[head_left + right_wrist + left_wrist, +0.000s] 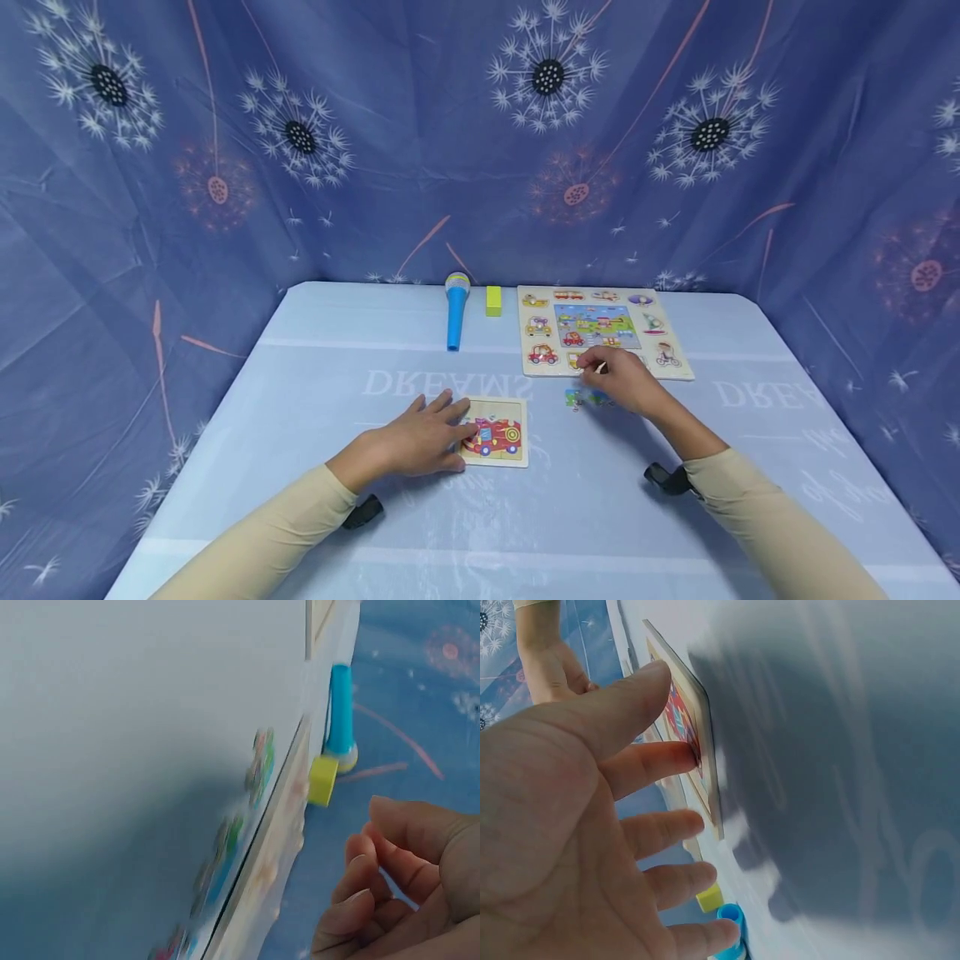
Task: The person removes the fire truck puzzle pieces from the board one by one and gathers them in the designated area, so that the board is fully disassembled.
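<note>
My left hand [426, 437] lies with its fingers spread over the left side of a small wooden jigsaw puzzle [510, 408] showing a red vehicle. In the left wrist view, the index fingertip touches the picture and the thumb is over the frame's near end. My right hand [621, 379] hovers over the front edge of a large wooden puzzle board [532, 367], fingers loosely bent. The right wrist view has nothing between its thumb and fingers [352, 900]. Several loose puzzle pieces [573, 400] lie on the table just in front of that board, partly beneath the hand.
A blue toy microphone [455, 317] and a yellow block [493, 301] stand at the back, left of the large board. Vehicle pictures surround a jigsaw scene [600, 323] on that board. Behind the table [315, 358] hangs a blue dandelion-print curtain [420, 125].
</note>
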